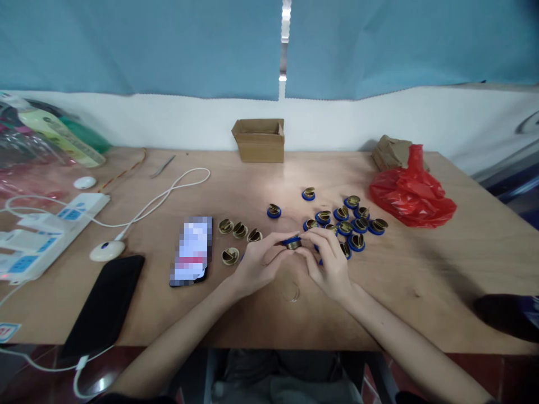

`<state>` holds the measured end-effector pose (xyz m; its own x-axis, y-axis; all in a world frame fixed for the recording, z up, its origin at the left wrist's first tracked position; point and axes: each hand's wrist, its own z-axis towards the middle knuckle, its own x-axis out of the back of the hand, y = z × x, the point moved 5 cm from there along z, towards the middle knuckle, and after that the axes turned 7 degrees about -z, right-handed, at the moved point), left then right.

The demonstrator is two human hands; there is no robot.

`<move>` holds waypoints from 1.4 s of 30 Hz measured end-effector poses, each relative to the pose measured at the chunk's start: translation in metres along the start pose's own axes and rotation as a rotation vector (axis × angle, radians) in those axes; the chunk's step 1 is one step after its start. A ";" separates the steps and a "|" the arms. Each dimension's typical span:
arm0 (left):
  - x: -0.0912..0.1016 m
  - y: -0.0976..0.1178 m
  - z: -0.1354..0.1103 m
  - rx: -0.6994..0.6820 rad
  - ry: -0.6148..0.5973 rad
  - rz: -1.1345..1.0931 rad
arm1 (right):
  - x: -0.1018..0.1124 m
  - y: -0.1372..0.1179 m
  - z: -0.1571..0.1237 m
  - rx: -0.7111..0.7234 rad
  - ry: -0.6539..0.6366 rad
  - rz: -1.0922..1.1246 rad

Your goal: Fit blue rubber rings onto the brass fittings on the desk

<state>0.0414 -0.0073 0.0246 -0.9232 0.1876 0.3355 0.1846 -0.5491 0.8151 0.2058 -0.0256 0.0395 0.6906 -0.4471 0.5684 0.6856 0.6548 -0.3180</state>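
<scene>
Both my hands meet over the front middle of the table around one small round brass-coloured metal piece with a blue ring. My left hand pinches its left side between thumb and fingers. On the opposite side, my right hand grips it with thumb and fingertips. Beyond my right hand lies a group of similar blue-ringed metal pieces, partly hidden by the fingers. Left of my left hand are several metal pieces without a visible blue ring. Two blue-ringed ones, including this piece, lie farther back.
A lit phone and a dark phone lie at left, near a white power strip and cables. An open cardboard box stands against the wall. A red plastic bag sits at right beside crumpled brown paper.
</scene>
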 end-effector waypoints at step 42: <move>-0.011 0.007 -0.001 -0.236 0.008 0.110 | -0.013 0.006 -0.001 -0.001 -0.131 0.127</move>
<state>0.0525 -0.0142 0.0266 -0.9047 0.1098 0.4117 0.2017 -0.7409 0.6407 0.2009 -0.0166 0.0290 0.7360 -0.2773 0.6176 0.5949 0.7004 -0.3944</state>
